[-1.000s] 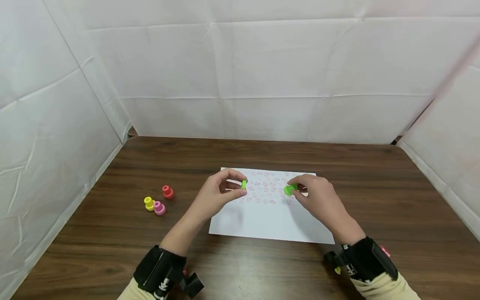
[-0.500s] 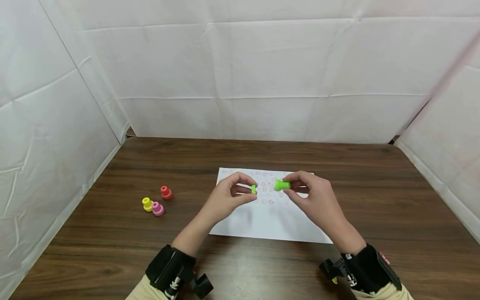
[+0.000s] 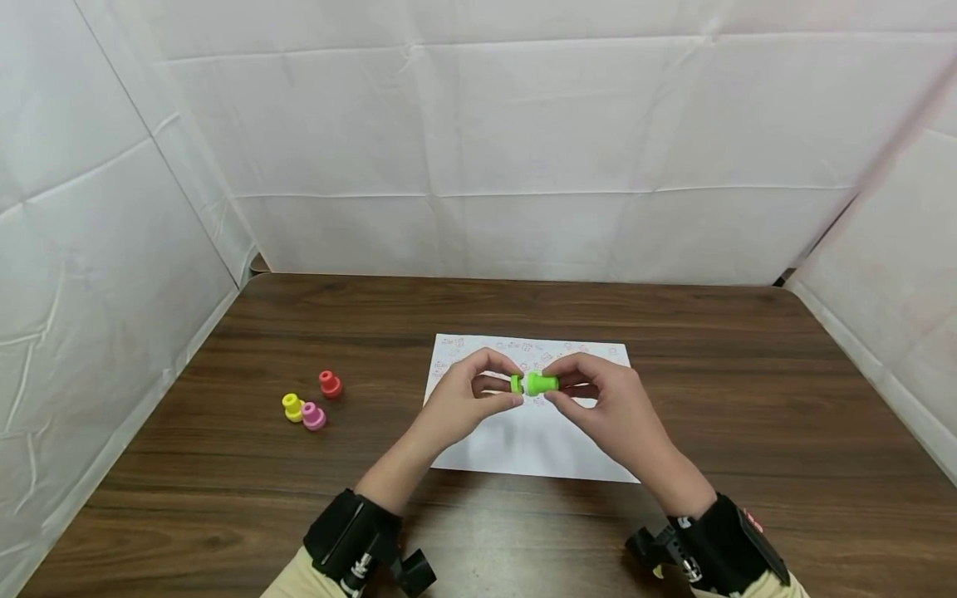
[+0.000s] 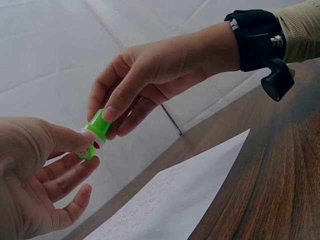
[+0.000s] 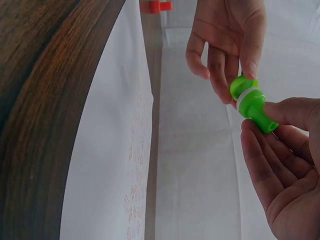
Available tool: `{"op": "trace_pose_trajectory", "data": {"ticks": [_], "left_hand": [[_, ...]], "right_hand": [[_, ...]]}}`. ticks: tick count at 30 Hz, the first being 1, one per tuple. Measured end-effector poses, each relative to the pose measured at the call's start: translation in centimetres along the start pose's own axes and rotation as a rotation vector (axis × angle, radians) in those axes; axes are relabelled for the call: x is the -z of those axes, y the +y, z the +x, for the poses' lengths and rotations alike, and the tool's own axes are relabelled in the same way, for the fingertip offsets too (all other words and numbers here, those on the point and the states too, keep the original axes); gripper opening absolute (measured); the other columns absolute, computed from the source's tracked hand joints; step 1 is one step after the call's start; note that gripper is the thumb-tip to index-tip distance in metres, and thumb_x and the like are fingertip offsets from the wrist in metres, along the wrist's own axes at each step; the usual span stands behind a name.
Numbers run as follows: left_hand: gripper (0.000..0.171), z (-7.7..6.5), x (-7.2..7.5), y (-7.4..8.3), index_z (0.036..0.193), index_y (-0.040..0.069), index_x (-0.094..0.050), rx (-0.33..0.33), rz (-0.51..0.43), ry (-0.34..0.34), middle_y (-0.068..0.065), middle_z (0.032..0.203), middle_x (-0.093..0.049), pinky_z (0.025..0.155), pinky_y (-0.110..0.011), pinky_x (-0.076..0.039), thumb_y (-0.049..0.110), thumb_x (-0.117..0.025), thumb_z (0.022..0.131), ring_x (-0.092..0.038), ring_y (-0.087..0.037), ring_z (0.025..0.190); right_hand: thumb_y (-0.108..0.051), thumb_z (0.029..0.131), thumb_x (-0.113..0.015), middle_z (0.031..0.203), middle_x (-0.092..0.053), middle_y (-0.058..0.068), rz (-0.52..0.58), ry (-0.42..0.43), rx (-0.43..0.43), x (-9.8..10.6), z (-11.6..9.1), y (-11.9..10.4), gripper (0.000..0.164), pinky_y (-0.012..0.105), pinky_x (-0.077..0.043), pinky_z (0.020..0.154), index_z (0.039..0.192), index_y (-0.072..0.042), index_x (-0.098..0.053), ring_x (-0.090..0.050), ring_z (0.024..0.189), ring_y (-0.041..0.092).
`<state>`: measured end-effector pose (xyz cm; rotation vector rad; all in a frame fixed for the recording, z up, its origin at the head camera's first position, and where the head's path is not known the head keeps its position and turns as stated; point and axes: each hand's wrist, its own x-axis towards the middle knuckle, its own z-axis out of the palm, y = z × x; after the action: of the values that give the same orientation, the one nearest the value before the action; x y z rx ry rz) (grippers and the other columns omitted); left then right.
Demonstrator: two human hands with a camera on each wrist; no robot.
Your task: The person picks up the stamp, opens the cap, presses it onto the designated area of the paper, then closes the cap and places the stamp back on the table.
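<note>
Above the paper my right hand (image 3: 609,399) pinches a green self-inking stamp (image 3: 540,383) by its handle, between thumb and fingers. My left hand (image 3: 471,403) pinches the stamp's small round green cap (image 3: 516,384). Cap and stamp face each other with their ends close together. In the left wrist view a bit of red stamp face shows between the stamp (image 4: 100,125) and the cap (image 4: 86,153). From the right wrist, the cap (image 5: 242,86) sits tilted against the white-rimmed end of the stamp (image 5: 254,108).
Under the hands lies a white sheet of paper (image 3: 534,448) with rows of small red prints. Left of it on the wooden table (image 3: 224,482) stand a red stamp (image 3: 331,384), a yellow stamp (image 3: 293,407) and a pink stamp (image 3: 314,416). White cloth walls (image 3: 478,149) surround the table.
Both hands have come together over the paper, the left moving right and the right moving left. The green stamp has turned so its wide end faces the cap.
</note>
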<state>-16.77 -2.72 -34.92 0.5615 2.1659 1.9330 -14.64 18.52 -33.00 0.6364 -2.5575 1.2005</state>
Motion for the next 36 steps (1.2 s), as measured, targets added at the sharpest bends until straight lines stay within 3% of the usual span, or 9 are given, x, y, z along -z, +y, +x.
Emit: {"op": "trace_pose_trajectory", "data": {"ticks": [10, 26, 31, 36], "left_hand": [[0.032, 0.0, 0.0, -0.2, 0.116, 0.000, -0.059, -0.003, 0.011, -0.037, -0.018, 0.119, -0.063, 0.089, -0.030, -0.058, -0.002, -0.072, 0.087, -0.070, -0.031, 0.110], [0.030, -0.4, 0.1, -0.1, 0.118, 0.005, -0.063, 0.014, 0.061, -0.082, -0.013, 0.123, -0.064, 0.089, -0.029, -0.058, 0.002, -0.071, 0.089, -0.071, -0.025, 0.108], [0.030, -0.4, 0.7, -0.1, 0.119, 0.004, -0.061, 0.018, 0.069, -0.054, -0.015, 0.125, -0.063, 0.091, -0.031, -0.059, 0.002, -0.069, 0.090, -0.071, -0.026, 0.109], [0.032, -0.4, 2.2, -0.3, 0.123, 0.005, -0.063, 0.030, 0.109, 0.020, -0.015, 0.127, -0.063, 0.089, -0.032, -0.059, 0.003, -0.068, 0.091, -0.070, -0.026, 0.108]], "right_hand": [[-0.005, 0.084, -0.078, 0.098, -0.074, -0.003, 0.015, -0.040, -0.005, -0.7, -0.1, -0.5, 0.024, 0.023, -0.060, 0.081, 0.105, -0.013, -0.070, -0.072, 0.089, 0.009], [-0.005, 0.085, -0.078, 0.099, -0.074, -0.002, 0.018, -0.095, -0.002, -0.7, 0.0, 0.1, 0.026, 0.026, -0.061, 0.081, 0.108, -0.013, -0.069, -0.073, 0.091, 0.013], [-0.011, 0.087, -0.076, 0.099, -0.074, 0.000, -0.022, -0.100, -0.012, -0.3, -0.2, 0.5, 0.030, 0.028, -0.061, 0.081, 0.115, -0.012, -0.065, -0.073, 0.090, 0.013], [-0.013, 0.089, -0.075, 0.103, -0.074, 0.001, -0.065, -0.096, -0.047, 0.5, -0.6, 1.1, 0.029, 0.026, -0.060, 0.082, 0.116, -0.013, -0.065, -0.072, 0.092, 0.012]]}}
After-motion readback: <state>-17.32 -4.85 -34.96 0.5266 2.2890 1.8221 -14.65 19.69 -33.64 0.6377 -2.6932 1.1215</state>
